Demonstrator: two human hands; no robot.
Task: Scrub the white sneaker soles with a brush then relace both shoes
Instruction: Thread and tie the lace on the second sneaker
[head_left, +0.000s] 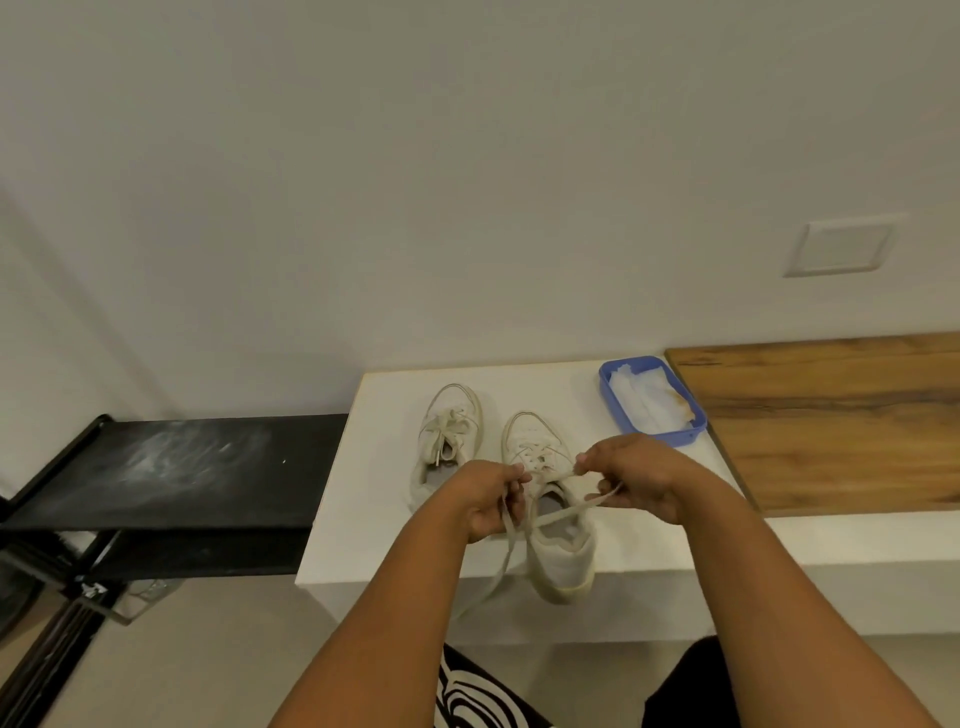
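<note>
Beyond the fingers, a white bench (395, 400) with bare room left of the shoes and its near edge just under the wrists; to their right a wooden top (831, 415), to their left a black rack (182, 467). Two sneakers: right sneaker (558, 551) directly below the fingers, heel overhanging the edge; left sneaker (449, 436) just beyond the left hand (488, 501). One blue tray (652, 400) beyond the right hand (636, 480); both hands curled, pinching one lace (558, 514).

Both forearms are bare, no sleeves in view; the left hand (488, 501) and right hand (636, 480) wear no gloves; dark clothing shows at the lower right of the frame.
</note>
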